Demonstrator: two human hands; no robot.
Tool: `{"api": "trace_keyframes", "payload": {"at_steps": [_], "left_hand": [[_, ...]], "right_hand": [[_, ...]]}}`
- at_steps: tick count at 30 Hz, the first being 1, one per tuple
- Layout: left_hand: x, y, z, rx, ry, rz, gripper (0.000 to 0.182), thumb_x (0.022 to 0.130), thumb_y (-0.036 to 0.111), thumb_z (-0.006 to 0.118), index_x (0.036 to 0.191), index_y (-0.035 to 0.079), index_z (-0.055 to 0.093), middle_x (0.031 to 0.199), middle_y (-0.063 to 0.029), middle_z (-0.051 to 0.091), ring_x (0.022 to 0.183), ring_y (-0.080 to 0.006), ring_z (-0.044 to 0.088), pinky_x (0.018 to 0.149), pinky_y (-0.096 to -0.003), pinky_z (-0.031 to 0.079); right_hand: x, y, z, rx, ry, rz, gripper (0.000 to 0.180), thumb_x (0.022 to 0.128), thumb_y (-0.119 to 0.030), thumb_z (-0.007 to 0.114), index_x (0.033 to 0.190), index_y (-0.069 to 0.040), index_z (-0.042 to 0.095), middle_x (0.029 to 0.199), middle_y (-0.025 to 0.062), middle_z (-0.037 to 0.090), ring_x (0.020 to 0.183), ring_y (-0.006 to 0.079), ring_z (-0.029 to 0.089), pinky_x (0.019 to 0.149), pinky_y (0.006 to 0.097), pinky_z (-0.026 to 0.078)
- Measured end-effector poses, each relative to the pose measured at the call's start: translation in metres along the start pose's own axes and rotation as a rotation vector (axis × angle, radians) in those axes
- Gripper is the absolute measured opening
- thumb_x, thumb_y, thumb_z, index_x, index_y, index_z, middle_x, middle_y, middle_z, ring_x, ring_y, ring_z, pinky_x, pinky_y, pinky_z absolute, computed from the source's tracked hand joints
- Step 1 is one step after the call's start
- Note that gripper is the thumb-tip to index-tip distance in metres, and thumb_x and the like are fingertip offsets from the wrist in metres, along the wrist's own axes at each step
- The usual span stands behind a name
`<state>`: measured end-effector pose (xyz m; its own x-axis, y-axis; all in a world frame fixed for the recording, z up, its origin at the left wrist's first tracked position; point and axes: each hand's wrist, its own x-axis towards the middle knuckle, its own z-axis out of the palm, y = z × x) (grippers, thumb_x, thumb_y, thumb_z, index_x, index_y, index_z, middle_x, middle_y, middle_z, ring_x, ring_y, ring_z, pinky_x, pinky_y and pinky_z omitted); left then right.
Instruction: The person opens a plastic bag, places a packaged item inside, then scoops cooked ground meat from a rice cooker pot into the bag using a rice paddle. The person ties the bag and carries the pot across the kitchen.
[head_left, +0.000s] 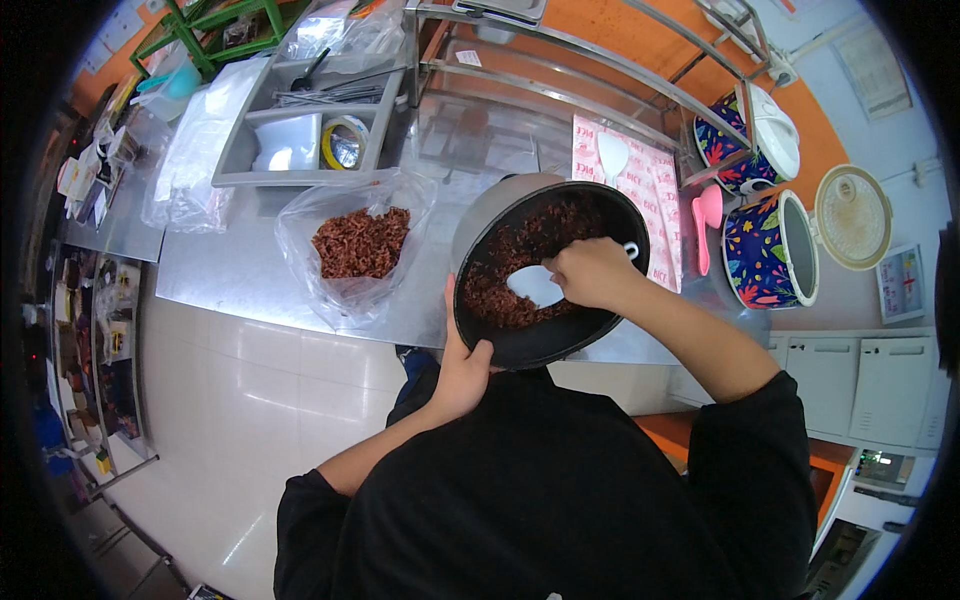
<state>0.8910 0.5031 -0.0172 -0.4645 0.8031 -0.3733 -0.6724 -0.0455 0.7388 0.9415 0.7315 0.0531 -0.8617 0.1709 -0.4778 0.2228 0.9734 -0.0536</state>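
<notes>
My left hand (466, 367) grips the near left rim of a dark-lined cooking pot (551, 341), which is tilted towards me. Inside the pot lies reddish-brown cooked rice (491, 292). My right hand (596, 274) is closed round a white rice paddle (534, 287), its blade against the rice and its handle end showing past my fist. Left of the pot, a clear plastic bag (300, 244) stands wide at the mouth on the steel table (225, 277), with a heap of the same rice (361, 244) in it.
A grey divided tray (225, 169) holds tape and utensils behind the bag. Behind and right of the pot, a second white paddle (613, 155) rests on printed paper (664, 202). Further right are a pink paddle (705, 225) and two patterned containers (761, 251). A metal rack (547, 94) stands behind.
</notes>
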Motion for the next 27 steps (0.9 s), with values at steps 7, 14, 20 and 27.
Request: {"api": "trace_keyframes", "payload": {"at_steps": [7,14,20,27], "left_hand": [[-0.004,0.015,0.007,0.105,-0.057,0.078,0.096,0.08,-0.017,0.034,0.151,0.028,-0.014,0.149,-0.0157,0.022,0.13,-0.0279,0.037,0.092,-0.0368,0.052],[0.001,0.018,0.004,0.066,-0.09,0.062,0.097,0.081,-0.016,0.033,0.15,0.032,-0.014,0.15,-0.0153,0.019,0.129,-0.0291,0.039,0.092,-0.0375,0.053],[-0.001,0.018,-0.002,-0.012,-0.087,-0.032,0.097,0.083,-0.015,0.034,0.148,0.033,-0.02,0.151,-0.0146,0.017,0.129,-0.0289,0.04,0.088,-0.0388,0.056],[-0.005,0.044,-0.003,0.095,-0.122,-0.092,0.099,0.089,-0.01,0.037,0.141,0.039,-0.031,0.153,-0.0138,0.008,0.133,-0.0332,0.036,0.085,-0.0466,0.058]], "right_hand": [[-0.01,-0.003,0.026,0.268,0.095,0.175,0.029,0.086,-0.03,0.06,0.112,-0.019,0.071,0.092,0.0129,0.07,0.085,0.0308,0.067,0.075,0.0427,0.053],[-0.009,-0.017,0.044,0.377,0.313,0.162,0.027,0.088,-0.029,0.061,0.11,-0.016,0.071,0.093,0.0092,0.071,0.077,0.0259,0.069,0.072,0.0373,0.053],[0.013,-0.013,0.047,0.729,0.084,0.264,0.03,0.09,-0.032,0.06,0.116,-0.019,0.068,0.086,0.0074,0.072,0.076,0.0184,0.07,0.073,0.0343,0.052],[0.038,-0.004,0.051,0.86,0.004,0.112,0.033,0.091,-0.03,0.062,0.119,-0.013,0.066,0.078,0.006,0.071,0.066,0.0115,0.066,0.068,0.0296,0.048]]}}
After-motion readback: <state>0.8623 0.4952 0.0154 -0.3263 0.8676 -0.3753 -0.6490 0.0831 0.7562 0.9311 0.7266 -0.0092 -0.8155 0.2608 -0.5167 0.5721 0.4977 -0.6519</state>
